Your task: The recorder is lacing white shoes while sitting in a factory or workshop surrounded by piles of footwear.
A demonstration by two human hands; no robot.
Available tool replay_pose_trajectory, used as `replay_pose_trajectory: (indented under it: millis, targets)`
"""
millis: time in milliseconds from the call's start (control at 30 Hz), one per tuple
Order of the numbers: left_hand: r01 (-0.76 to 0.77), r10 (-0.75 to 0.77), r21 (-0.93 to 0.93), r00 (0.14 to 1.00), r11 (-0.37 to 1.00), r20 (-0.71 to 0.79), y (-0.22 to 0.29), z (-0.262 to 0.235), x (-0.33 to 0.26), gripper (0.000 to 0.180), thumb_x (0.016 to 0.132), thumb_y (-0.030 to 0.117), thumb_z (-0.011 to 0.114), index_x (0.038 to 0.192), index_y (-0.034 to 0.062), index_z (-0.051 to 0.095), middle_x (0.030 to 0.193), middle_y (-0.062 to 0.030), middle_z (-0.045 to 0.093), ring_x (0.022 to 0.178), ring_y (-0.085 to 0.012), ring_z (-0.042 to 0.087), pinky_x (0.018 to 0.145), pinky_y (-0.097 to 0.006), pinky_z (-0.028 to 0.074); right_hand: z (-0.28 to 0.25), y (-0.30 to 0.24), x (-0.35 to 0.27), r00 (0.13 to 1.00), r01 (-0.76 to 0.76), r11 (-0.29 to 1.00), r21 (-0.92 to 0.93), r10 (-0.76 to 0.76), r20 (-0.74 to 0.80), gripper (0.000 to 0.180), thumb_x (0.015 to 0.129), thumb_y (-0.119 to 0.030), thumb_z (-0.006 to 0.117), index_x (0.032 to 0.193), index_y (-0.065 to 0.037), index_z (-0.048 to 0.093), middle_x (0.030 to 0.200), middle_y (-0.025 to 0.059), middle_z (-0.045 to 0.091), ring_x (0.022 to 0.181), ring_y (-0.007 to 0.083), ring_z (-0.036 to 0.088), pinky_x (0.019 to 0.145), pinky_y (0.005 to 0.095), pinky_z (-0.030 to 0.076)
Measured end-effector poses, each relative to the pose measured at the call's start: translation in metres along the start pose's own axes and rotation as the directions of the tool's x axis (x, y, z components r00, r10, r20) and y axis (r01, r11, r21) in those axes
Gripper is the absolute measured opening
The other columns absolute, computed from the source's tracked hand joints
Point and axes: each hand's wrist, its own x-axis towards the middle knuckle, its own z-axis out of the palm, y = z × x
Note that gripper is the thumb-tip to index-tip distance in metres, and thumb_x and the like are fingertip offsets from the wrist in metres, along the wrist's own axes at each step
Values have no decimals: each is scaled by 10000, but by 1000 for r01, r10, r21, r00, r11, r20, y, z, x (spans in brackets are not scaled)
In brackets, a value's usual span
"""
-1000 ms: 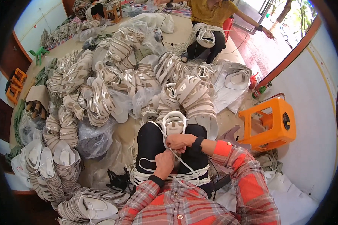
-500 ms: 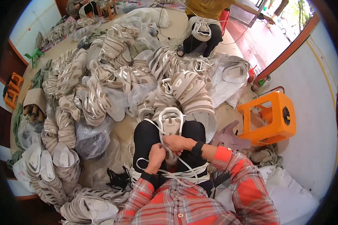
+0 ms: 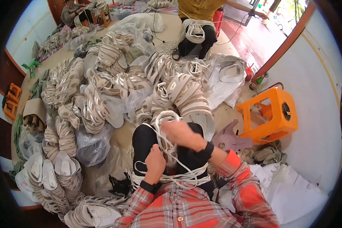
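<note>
A beige and white shoe upper [image 3: 166, 114] stands between my knees, its padded collar facing up and its front pointing toward me. White shoelace runs loosely over its front and left side. My left hand [image 3: 155, 161] is closed at the upper's left side, with shoelace pinched at its fingers. Above the tongue, my right hand [image 3: 178, 133] has its fingers curled, slightly blurred, and covers much of the upper; what they hold is hidden. A bundle of white shoelaces [image 3: 188, 177] lies across my lap.
Stacked shoe uppers [image 3: 186, 91] spread ahead and left, among clear plastic bags [image 3: 93, 142]. An orange stool [image 3: 287, 110] stands at right by the wall. White sheeting [image 3: 296, 193] lies at lower right. Another person [image 3: 197, 11] sits ahead with an upper between their knees.
My right hand has risen from the front of the upper to above its tongue. My left hand stays low at the left side, slightly shifted. The whole view has tilted a little.
</note>
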Motion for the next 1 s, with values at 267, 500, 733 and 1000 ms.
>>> replay_pose_trajectory:
  millis: [267, 500, 733, 1000]
  targets:
    - [214, -210, -139, 977, 967, 40, -1, 3, 4, 382, 721, 95, 595, 1060, 46, 425, 784, -124, 653, 785, -323, 625, 680, -409, 458, 57, 5, -36, 921, -223, 944, 242, 122, 370, 181, 828, -96, 443, 867, -12, 598, 511, 99, 574, 458, 211, 599, 444, 329, 481]
    - [225, -223, -402, 973, 887, 54, -4, 0, -1, 340, 751, 43, 566, 1064, 24, 435, 861, -151, 657, 826, -311, 632, 720, -376, 463, 46, 11, -19, 754, -399, 860, 317, 112, 647, 152, 822, -76, 455, 852, -4, 585, 509, 80, 568, 396, 160, 561, 375, 285, 451]
    - [215, -252, -398, 967, 892, -42, -2, 9, -2, 378, 722, 109, 634, 1046, 43, 450, 824, -177, 642, 792, -347, 626, 702, -392, 471, 48, 4, -11, 759, -361, 902, 238, 136, 637, 147, 805, -63, 448, 832, 14, 570, 566, 91, 589, 424, 188, 573, 367, 290, 440]
    - [262, -363, -571, 930, 778, -67, 5, 5, -3, 300, 736, 19, 582, 1032, -2, 536, 816, -148, 661, 759, -243, 644, 699, -321, 479, 62, 9, -18, 785, -224, 962, 156, 84, 613, 172, 833, -104, 410, 824, 53, 480, 602, 160, 597, 477, 248, 610, 362, 352, 451]
